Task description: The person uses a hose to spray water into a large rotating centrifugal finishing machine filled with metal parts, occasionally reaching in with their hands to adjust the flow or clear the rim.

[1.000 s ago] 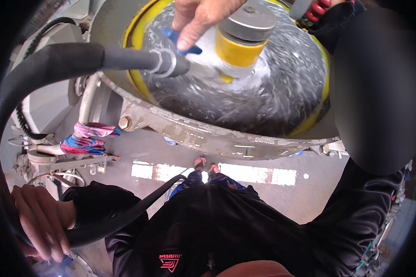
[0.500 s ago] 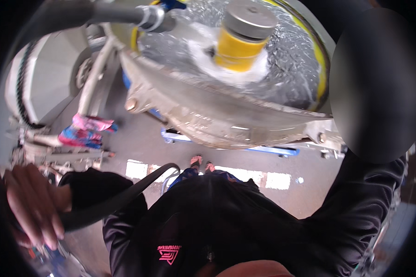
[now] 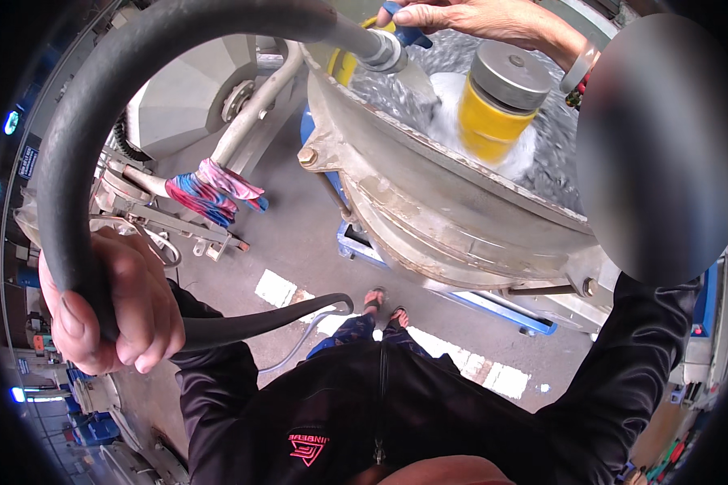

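Observation:
A thick black hose (image 3: 65, 178) arches up from my left hand (image 3: 117, 303), whose fingers are wrapped round it. The hose ends at a metal fitting (image 3: 384, 52) over a round grey machine bowl (image 3: 461, 218). Water (image 3: 416, 81) streams from the fitting into the bowl and foams white round a yellow post (image 3: 493, 121) with a metal cap (image 3: 511, 73). At the top, my right hand (image 3: 477, 18) has thumb and fingers closed on the blue valve handle (image 3: 412, 36) by the fitting. A bracelet circles that wrist. A blurred patch covers part of the right arm.
Left of the bowl stands another grey machine (image 3: 186, 89), with a pink and blue cloth (image 3: 214, 192) tied round its pipe frame. A blue base frame (image 3: 493, 307) sits under the bowl. White painted patches (image 3: 477, 364) mark the floor by my feet.
My view has turned, and the bowl now appears farther right. The left hand and hose have come up into fuller view. My right hand has come into sight on the blue valve handle.

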A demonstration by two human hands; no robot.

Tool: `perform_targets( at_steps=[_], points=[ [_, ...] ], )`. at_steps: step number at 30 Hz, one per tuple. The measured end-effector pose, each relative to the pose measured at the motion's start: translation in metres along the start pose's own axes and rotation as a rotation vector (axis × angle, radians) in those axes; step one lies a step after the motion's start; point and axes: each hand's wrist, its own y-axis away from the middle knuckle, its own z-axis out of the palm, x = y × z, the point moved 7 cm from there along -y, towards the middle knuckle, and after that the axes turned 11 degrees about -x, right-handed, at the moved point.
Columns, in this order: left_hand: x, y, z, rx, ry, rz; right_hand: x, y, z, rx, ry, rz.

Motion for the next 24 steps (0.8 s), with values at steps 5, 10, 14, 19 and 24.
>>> perform_targets(
  at_steps=[5, 10, 14, 19, 24],
  points=[
    [-0.003, 0.010, -0.003, 0.094, 0.043, 0.066, 0.000, 0.024, -0.001, 0.075, -0.053, 0.079],
    [-0.001, -0.008, 0.015, 0.068, -0.088, 0.076, 0.006, 0.036, -0.009, 0.175, -0.152, 0.082],
    [-0.006, -0.013, 0.004, 0.213, -0.528, 0.044, 0.023, 0.034, -0.018, 0.259, 0.006, 0.317],
    [-0.019, 0.026, -0.017, 0.657, -0.688, -0.381, 0.016, -0.027, -0.021, 0.219, 0.177, 0.273],
    [-0.042, 0.088, -0.065, 0.630, -0.315, 0.138, -0.023, -0.074, -0.035, 0.289, 0.207, 0.314]
  ],
)
